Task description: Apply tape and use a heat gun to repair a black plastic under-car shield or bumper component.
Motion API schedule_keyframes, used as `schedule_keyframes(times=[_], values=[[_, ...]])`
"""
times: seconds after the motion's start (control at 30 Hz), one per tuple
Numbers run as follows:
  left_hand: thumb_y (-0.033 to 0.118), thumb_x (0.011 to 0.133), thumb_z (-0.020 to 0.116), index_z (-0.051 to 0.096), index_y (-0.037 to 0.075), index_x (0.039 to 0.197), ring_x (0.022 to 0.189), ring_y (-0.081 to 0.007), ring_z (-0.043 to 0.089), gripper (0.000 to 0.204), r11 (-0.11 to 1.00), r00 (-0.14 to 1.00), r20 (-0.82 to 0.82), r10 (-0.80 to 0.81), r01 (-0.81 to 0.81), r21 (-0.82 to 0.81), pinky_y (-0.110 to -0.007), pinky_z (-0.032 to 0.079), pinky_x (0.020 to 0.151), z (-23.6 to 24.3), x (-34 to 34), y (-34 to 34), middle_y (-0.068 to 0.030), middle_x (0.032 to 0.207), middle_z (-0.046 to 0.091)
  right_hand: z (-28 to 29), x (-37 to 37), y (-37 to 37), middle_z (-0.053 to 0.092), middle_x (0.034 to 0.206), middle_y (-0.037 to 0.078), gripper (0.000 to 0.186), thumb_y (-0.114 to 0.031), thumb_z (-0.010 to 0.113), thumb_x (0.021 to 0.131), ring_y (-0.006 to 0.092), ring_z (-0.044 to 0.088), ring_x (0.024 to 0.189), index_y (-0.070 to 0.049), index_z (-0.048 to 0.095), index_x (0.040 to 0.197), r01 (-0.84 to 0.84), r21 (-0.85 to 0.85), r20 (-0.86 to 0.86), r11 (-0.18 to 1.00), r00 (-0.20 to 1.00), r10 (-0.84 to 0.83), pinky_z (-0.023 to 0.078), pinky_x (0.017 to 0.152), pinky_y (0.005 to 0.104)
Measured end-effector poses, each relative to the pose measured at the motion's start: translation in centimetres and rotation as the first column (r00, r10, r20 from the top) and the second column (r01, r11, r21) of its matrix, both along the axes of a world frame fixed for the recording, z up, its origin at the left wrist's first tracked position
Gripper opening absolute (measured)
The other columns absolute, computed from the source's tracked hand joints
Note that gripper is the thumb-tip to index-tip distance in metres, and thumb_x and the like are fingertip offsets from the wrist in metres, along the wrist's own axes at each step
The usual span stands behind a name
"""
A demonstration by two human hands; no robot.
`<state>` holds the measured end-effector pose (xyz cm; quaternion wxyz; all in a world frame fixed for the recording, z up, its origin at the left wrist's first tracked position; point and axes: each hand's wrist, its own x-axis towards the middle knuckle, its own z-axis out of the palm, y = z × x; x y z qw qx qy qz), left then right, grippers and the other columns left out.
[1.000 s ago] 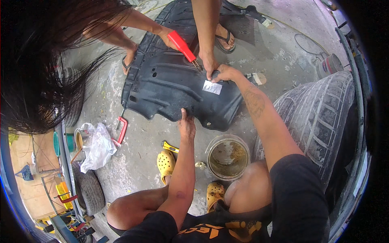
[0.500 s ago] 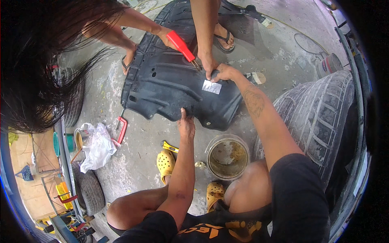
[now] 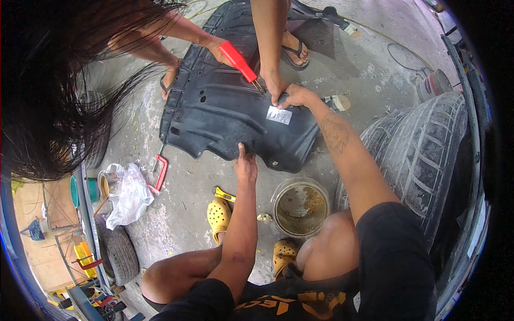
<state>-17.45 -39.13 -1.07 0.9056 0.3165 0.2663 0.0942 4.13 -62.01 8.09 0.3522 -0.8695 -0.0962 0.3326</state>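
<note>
A large black plastic panel (image 3: pixel 214 101) with holes and a white label (image 3: pixel 279 115) spans the upper middle. My left hand (image 3: pixel 246 163) grips its near edge, thumb on top. My right hand (image 3: pixel 300 96) is closed on the panel at its right, over a small dark patch above the label. A co-worker's hand (image 3: pixel 274 84) presses right beside mine. The co-worker's other hand (image 3: pixel 217 49) holds a red tool (image 3: pixel 238 61) with metal prongs pointing at the panel beside those fingers.
Stacked tyres (image 3: pixel 415 155) stand at right, a round metal container (image 3: pixel 301 208) on the concrete floor. A yellow cutter (image 3: pixel 224 193) lies by my sandal. At left are a red clamp (image 3: pixel 160 174), plastic bag (image 3: pixel 128 195), green bucket (image 3: pixel 90 190) and another tyre (image 3: pixel 120 254). A hose (image 3: pixel 407 51) lies behind.
The co-worker's arms and red tool have shifted very slightly left. My two hands stay where they were on the panel.
</note>
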Motion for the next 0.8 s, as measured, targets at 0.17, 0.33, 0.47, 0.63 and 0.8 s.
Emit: schedule_keyframes(times=[0.17,0.33,0.47,0.63,0.8], values=[[0.019,0.095,0.063,0.047,0.005,0.128,0.112,-0.0258,0.06,0.039,1.0,1.0,-0.026,0.006,-0.006,-0.021,-0.042,0.048,0.098,0.1,0.0,0.2,-0.0105,0.124,0.06,-0.5,0.2,0.2,0.069,0.094,0.013,0.066,-0.034,0.086,0.061,0.0216,0.064,0.076,-0.002,0.065,0.114,0.005,0.01,0.037,1.0,0.999,-0.005,0.049,0.072,0.0326],[0.018,0.094,0.064,0.047,0.004,0.128,0.112,-0.0262,0.06,0.04,1.0,1.0,-0.004,0.007,-0.007,-0.001,-0.042,0.048,0.098,0.0,0.0,0.3,-0.0111,0.125,0.059,-0.4,0.3,0.3,0.069,0.093,0.013,0.065,-0.034,0.086,0.06,0.0221,0.064,0.077,-0.001,0.065,0.112,-0.008,0.031,0.026,0.999,1.0,0.007,0.049,0.073,0.033],[0.018,0.094,0.063,0.047,0.005,0.128,0.112,-0.0261,0.06,0.04,1.0,0.999,-0.026,0.021,-0.021,-0.002,-0.042,0.048,0.098,0.1,0.2,0.0,-0.0101,0.125,0.059,-1.3,0.5,0.1,0.07,0.088,0.012,0.061,-0.033,0.086,0.06,0.0219,0.064,0.076,0.0,0.067,0.108,0.002,0.023,0.082,1.0,0.997,-0.004,0.049,0.073,0.0326],[0.018,0.095,0.063,0.047,0.005,0.129,0.112,-0.0251,0.059,0.04,1.0,0.999,-0.021,0.026,-0.026,0.004,-0.042,0.048,0.098,0.3,0.0,-0.1,-0.0098,0.126,0.059,-1.2,0.5,0.2,0.07,0.088,0.012,0.058,-0.031,0.086,0.06,0.0211,0.064,0.079,0.002,0.067,0.105,0.008,0.012,0.037,1.0,0.999,-0.009,0.048,0.074,0.0317],[0.018,0.095,0.062,0.047,0.007,0.13,0.113,-0.0241,0.059,0.04,1.0,1.0,-0.026,0.01,-0.01,0.0,-0.042,0.047,0.098,0.4,0.0,-0.1,-0.0086,0.128,0.058,-1.7,0.5,0.1,0.07,0.087,0.011,0.056,-0.028,0.087,0.06,0.0199,0.064,0.079,0.002,0.068,0.104,0.013,0.044,0.054,0.999,0.998,-0.015,0.048,0.074,0.0314]])
